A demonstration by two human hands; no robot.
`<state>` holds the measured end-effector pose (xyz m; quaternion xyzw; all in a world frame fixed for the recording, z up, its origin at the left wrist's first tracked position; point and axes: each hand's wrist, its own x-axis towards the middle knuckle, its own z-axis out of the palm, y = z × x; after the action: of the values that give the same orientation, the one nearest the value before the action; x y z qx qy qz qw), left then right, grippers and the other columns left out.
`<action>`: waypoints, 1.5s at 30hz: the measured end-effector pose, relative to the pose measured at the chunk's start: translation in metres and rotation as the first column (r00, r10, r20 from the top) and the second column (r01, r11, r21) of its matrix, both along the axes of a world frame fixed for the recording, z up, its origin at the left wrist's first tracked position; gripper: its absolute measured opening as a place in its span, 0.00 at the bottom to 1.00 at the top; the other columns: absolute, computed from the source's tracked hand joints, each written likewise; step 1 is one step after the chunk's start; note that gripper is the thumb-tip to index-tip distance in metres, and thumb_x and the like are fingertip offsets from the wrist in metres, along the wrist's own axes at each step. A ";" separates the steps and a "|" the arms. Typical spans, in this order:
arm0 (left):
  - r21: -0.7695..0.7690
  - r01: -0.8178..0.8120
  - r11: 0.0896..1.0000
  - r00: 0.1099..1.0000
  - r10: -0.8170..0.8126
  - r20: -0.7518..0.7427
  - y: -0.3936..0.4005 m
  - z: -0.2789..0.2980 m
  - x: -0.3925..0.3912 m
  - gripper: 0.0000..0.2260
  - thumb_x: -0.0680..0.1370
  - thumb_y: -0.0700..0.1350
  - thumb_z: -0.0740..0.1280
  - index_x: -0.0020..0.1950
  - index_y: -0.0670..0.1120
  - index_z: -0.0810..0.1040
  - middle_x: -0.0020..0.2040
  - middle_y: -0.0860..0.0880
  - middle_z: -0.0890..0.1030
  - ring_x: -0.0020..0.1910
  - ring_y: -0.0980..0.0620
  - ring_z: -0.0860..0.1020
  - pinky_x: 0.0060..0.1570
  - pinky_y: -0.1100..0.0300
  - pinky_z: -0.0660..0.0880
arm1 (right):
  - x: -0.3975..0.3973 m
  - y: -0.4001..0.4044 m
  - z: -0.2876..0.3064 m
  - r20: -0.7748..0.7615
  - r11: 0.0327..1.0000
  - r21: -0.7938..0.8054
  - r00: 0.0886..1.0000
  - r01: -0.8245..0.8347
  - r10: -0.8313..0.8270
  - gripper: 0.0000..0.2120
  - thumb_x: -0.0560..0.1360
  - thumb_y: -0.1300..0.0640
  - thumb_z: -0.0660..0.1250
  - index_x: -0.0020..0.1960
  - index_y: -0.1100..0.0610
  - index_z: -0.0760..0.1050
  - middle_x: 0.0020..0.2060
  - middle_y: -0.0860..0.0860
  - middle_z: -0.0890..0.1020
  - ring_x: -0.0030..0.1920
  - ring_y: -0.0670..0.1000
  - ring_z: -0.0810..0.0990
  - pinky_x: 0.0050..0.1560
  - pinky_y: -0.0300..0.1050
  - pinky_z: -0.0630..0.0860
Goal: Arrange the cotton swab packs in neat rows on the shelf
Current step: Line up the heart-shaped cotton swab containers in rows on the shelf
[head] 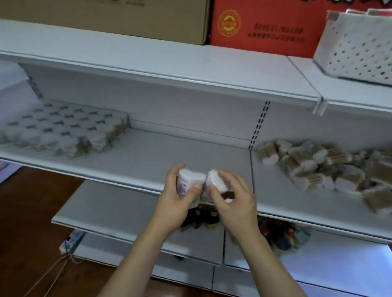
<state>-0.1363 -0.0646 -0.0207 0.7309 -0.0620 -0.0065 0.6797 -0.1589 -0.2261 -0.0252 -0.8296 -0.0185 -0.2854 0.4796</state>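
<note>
Head view shows two cotton swab packs held side by side in front of the middle shelf point(145, 155), near its front edge. The left pack point(186, 183) sits in the left hand point(173, 204), whose fingers and thumb curl round it — white swab tips up, a purple mark on its wrapper. The right pack point(216, 181) is pinched by the right hand point(234, 203), fingers arched over its top. The two packs touch or nearly touch; motion blur makes it hard to tell which.

Further left on the same shelf, well apart from the hands, a block of packs point(62, 128) stands in tidy rows. To the right, past the slotted upright point(259, 124), a loose heap of packs point(327, 166) lies jumbled on the neighbouring shelf section — some on their sides, brown sticks showing.

Above, the top shelf carries a brown cardboard box point(115, 16), a red box point(274, 19) with printed characters and a white perforated basket point(357, 46). Below the hands is a lower shelf point(116, 204) with dark, blurred goods, and a wooden floor point(23, 214) with a thin cable point(50, 281) trailing across it.
</note>
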 end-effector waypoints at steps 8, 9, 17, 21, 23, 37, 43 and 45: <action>-0.002 -0.198 0.980 0.980 0.198 -0.003 0.103 -0.003 0.050 0.24 0.74 0.62 0.70 0.67 0.62 0.68 0.64 0.54 0.77 0.63 0.60 0.77 0.62 0.62 0.74 | 0.087 0.091 -0.008 -0.057 0.995 -0.050 0.995 -0.088 0.085 0.14 0.75 0.48 0.72 0.57 0.53 0.80 0.54 0.45 0.80 0.54 0.44 0.79 0.53 0.47 0.79; 0.004 -0.216 0.976 0.976 0.216 -0.001 0.116 -0.004 0.058 0.25 0.75 0.63 0.71 0.69 0.61 0.68 0.64 0.56 0.77 0.63 0.63 0.76 0.62 0.64 0.73 | 0.101 0.102 -0.012 -0.047 0.993 -0.061 0.994 -0.099 0.096 0.15 0.75 0.46 0.71 0.57 0.55 0.80 0.55 0.46 0.80 0.55 0.46 0.79 0.53 0.49 0.79; 0.175 -0.399 0.900 0.917 0.396 0.053 0.196 0.007 0.111 0.28 0.81 0.52 0.66 0.80 0.51 0.62 0.65 0.64 0.73 0.62 0.68 0.70 0.57 0.77 0.63 | 0.190 0.195 -0.046 -0.016 0.956 -0.167 0.970 -0.242 0.243 0.16 0.75 0.46 0.71 0.55 0.57 0.81 0.57 0.53 0.80 0.57 0.54 0.80 0.53 0.54 0.80; 0.150 -0.451 0.880 0.893 0.444 0.078 0.225 0.003 0.126 0.27 0.79 0.54 0.67 0.77 0.56 0.65 0.70 0.59 0.72 0.68 0.56 0.71 0.61 0.70 0.66 | 0.205 0.236 -0.060 0.000 0.927 -0.297 0.971 -0.229 0.240 0.19 0.75 0.45 0.67 0.54 0.60 0.81 0.57 0.58 0.81 0.55 0.59 0.81 0.56 0.46 0.76; 0.126 -0.455 0.881 0.890 0.448 0.081 0.241 0.000 0.132 0.25 0.76 0.58 0.66 0.72 0.59 0.66 0.64 0.64 0.72 0.63 0.61 0.72 0.59 0.71 0.66 | 0.206 0.253 -0.065 0.024 0.910 -0.358 0.972 -0.209 0.233 0.18 0.75 0.45 0.66 0.53 0.60 0.81 0.59 0.59 0.80 0.55 0.60 0.81 0.55 0.45 0.77; 0.075 -0.307 0.949 0.943 0.294 0.154 0.338 -0.011 0.164 0.18 0.79 0.49 0.68 0.68 0.54 0.70 0.58 0.66 0.73 0.57 0.75 0.72 0.53 0.79 0.67 | 0.196 0.341 -0.061 0.071 0.827 -0.554 0.995 0.101 -0.074 0.15 0.75 0.56 0.68 0.60 0.56 0.81 0.46 0.58 0.78 0.44 0.61 0.76 0.38 0.49 0.78; 0.107 -0.218 0.970 0.970 0.204 0.128 0.351 -0.013 0.163 0.21 0.79 0.51 0.69 0.70 0.55 0.69 0.59 0.69 0.71 0.57 0.78 0.70 0.52 0.81 0.66 | 0.206 0.359 -0.058 0.067 0.763 -0.623 0.983 0.173 -0.169 0.15 0.73 0.57 0.66 0.58 0.61 0.81 0.37 0.58 0.78 0.39 0.62 0.76 0.34 0.51 0.77; 0.108 -0.199 0.974 0.974 0.185 0.130 0.353 -0.013 0.166 0.21 0.79 0.50 0.69 0.70 0.54 0.69 0.59 0.69 0.71 0.57 0.78 0.70 0.52 0.81 0.65 | 0.208 0.363 -0.055 0.051 0.768 -0.617 0.982 0.173 -0.181 0.17 0.74 0.55 0.61 0.57 0.61 0.82 0.37 0.58 0.78 0.38 0.62 0.77 0.34 0.50 0.78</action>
<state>0.0297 0.2888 -0.0341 0.7723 -0.0308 0.0992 0.6267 0.0495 0.1368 -0.0800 -0.9404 -0.0301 -0.3026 0.1525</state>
